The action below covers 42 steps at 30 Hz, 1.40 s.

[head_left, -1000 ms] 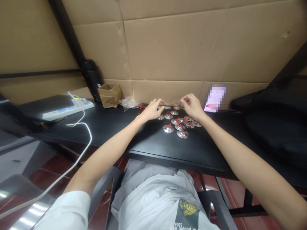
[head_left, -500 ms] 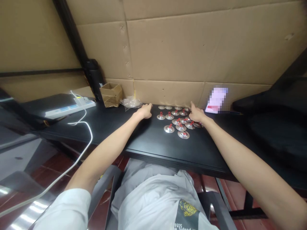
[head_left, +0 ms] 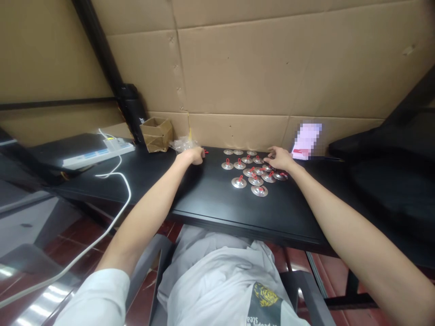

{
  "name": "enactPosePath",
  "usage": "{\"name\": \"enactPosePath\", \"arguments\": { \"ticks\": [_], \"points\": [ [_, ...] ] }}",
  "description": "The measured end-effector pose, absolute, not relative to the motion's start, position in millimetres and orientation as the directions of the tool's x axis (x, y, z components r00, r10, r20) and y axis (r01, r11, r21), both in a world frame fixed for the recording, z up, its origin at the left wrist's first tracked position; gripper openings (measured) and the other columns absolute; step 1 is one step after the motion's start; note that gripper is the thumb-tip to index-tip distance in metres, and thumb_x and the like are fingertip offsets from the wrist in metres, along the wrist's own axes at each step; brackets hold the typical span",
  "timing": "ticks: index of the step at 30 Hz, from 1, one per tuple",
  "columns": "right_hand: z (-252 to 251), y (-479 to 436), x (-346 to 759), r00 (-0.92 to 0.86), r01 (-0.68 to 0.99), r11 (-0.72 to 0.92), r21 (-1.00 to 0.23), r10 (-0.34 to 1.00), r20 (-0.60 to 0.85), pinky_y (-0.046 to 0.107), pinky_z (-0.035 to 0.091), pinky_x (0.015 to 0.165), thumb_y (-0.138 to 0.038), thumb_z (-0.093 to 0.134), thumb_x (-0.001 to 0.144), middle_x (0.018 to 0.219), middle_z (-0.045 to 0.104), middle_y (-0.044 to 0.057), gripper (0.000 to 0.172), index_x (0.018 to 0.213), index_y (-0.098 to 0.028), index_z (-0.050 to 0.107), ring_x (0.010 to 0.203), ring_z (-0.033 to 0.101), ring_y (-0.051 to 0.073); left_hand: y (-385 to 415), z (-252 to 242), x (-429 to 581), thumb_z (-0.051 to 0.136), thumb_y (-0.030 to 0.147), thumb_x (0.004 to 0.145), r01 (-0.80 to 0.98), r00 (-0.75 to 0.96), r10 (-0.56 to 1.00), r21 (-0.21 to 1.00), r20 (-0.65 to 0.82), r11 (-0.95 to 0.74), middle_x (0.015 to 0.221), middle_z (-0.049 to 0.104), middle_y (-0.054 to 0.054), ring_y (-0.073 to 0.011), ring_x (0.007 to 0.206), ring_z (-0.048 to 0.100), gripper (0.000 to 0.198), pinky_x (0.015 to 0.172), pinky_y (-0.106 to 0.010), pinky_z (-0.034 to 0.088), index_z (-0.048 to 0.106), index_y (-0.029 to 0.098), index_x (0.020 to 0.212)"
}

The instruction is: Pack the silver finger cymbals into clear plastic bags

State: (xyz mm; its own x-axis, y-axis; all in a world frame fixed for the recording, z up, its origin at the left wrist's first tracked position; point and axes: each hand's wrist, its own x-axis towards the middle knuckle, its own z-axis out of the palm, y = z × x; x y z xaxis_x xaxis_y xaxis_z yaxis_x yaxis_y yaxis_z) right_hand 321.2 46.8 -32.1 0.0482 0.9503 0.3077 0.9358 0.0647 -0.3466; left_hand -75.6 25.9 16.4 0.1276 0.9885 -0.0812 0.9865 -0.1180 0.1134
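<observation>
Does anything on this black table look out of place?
One thing does: a bit of red cord pokes out beside the left hand, apart from the finger cymbals, which each carry their own red loop. It looks loose, though the hand hides part of it.

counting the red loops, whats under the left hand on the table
A bit of red cord pokes out past the fingertips of the left hand, on the black tabletop. The hand covers the rest, so what the cord is attached to cannot be seen.

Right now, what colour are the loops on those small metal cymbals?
Bright red cord loops on the round silver cymbals, best in the head view.
</observation>
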Motion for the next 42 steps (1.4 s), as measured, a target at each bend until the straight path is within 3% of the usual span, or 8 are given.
{"name": "enactPosePath", "arguments": {
  "ticks": [7,16,21,24,30,33,38,42],
  "points": [
    [-22,42,321,0.052,0.968,0.015,-0.251,0.965,0.255,0.058,0.041,0.118,-0.042,0.083,0.084,0.119,0.082,0.008,0.048,0.129,-0.026,0.078,0.131,0.067,0.039,39,17,-99,0.083,0.013,0.072,0.970,0.184,0.963,0.197,-0.197,-0.145,0.098,0.082,-0.006,-0.0204,0.085,0.076,0.048,0.077,-0.024,0.056,0.079,0.022,0.119],
    [-6,29,317,0.107,0.900,-0.053,-0.433,0.989,0.103,0.037,0.060,0.084,-0.049,0.098,0.066,0.095,0.080,0.011,0.051,0.104,-0.019,0.081,0.090,0.077,0.028,26,21,-79,0.069,0.014,0.083,0.962,0.254,0.955,0.140,-0.152,-0.234,0.122,0.082,-0.007,-0.0208,0.108,0.076,0.047,0.086,-0.022,0.054,0.079,0.021,0.128],
    [-2,21,316,0.109,0.888,-0.068,-0.454,0.992,0.065,0.033,0.061,0.074,-0.052,0.102,0.062,0.080,0.077,0.008,0.056,0.101,-0.017,0.080,0.079,0.075,0.026,24,23,-79,0.078,0.032,0.084,0.970,0.241,0.944,0.085,-0.225,-0.228,0.115,0.084,-0.007,-0.0214,0.105,0.076,0.038,0.087,-0.022,0.054,0.082,0.021,0.121],
    [0,20,315,0.112,0.891,-0.070,-0.449,0.991,0.067,0.033,0.061,0.074,-0.050,0.102,0.063,0.080,0.077,0.008,0.055,0.101,-0.017,0.080,0.079,0.075,0.026,23,21,-78,0.079,0.029,0.081,0.964,0.260,0.936,0.112,-0.237,-0.240,0.109,0.084,-0.006,-0.0208,0.101,0.076,0.027,0.085,-0.022,0.054,0.083,0.021,0.106],
    [3,23,318,0.120,0.910,-0.064,-0.410,0.986,0.113,0.036,0.061,0.084,-0.043,0.102,0.063,0.090,0.081,0.010,0.043,0.093,-0.019,0.082,0.090,0.078,0.029,26,12,-74,0.072,0.018,0.083,0.940,0.259,0.965,0.234,-0.025,-0.246,0.099,0.082,-0.008,-0.0223,0.094,0.075,0.017,0.079,-0.025,0.053,0.078,0.019,0.099],
    [2,24,321,0.084,0.881,-0.042,-0.472,0.994,0.067,0.034,0.061,0.077,-0.039,0.103,0.062,0.089,0.081,0.009,0.044,0.095,-0.018,0.083,0.083,0.076,0.026,25,11,-72,0.066,0.019,0.093,0.933,0.241,0.969,0.264,0.048,-0.245,0.098,0.081,-0.008,-0.0209,0.091,0.074,0.019,0.075,-0.026,0.051,0.074,0.019,0.110],
    [-3,24,326,0.038,0.830,-0.022,-0.557,0.999,0.018,0.033,0.060,0.067,-0.044,0.104,0.060,0.079,0.079,0.007,0.046,0.090,-0.018,0.081,0.073,0.073,0.024,17,14,-64,0.074,0.027,0.093,0.915,0.257,0.958,0.285,0.129,-0.284,0.089,0.078,-0.006,-0.0188,0.082,0.070,0.009,0.071,-0.025,0.049,0.072,0.020,0.098],
    [-5,23,328,0.051,0.781,-0.027,-0.624,0.998,0.021,0.034,0.061,0.071,-0.041,0.105,0.058,0.082,0.080,0.008,0.048,0.092,-0.018,0.081,0.078,0.075,0.025,12,16,-59,0.075,0.023,0.092,0.906,0.278,0.951,0.292,0.134,-0.306,0.085,0.076,-0.004,-0.0176,0.079,0.069,0.005,0.069,-0.025,0.048,0.072,0.020,0.094]
  ]
}}
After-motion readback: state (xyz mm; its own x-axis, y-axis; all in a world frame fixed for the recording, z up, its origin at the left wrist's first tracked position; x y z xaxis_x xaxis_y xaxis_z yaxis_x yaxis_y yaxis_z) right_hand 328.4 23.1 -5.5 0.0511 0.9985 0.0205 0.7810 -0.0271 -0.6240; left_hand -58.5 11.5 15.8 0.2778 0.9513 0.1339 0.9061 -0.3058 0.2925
